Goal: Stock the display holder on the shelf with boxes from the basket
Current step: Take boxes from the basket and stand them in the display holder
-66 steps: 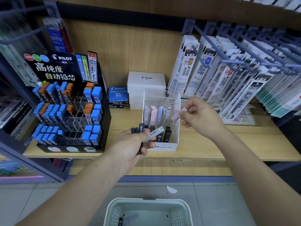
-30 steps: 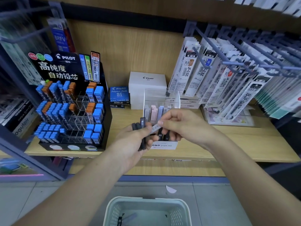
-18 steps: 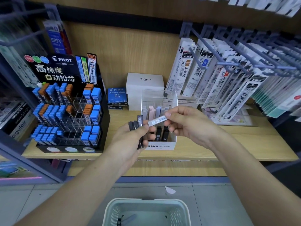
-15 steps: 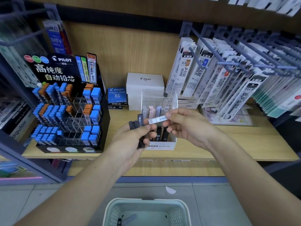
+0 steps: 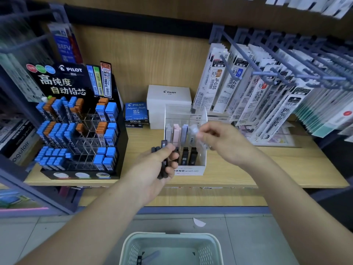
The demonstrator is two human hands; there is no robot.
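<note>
Right hand (image 5: 227, 144) pinches a pale, blurred box (image 5: 194, 130) at its fingertips, nine o'clock of the palm, above the clear holder (image 5: 189, 170). Left hand (image 5: 152, 169) grips dark boxes (image 5: 163, 144), protruding toward twelve.

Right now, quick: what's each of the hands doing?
Left hand: closed on a bunch of dark boxes.
Right hand: pinching one pale box, blurred, at the display holder.

A black rack (image 5: 76, 119) of blue and orange lead cases stands at the left. Beside it sit a small blue box (image 5: 136, 111) and a white box (image 5: 169, 96). Refill packets (image 5: 219, 83) hang from hooks (image 5: 265, 74) at the right. A paper scrap (image 5: 198, 222) lies on the floor (image 5: 28, 232).
</note>
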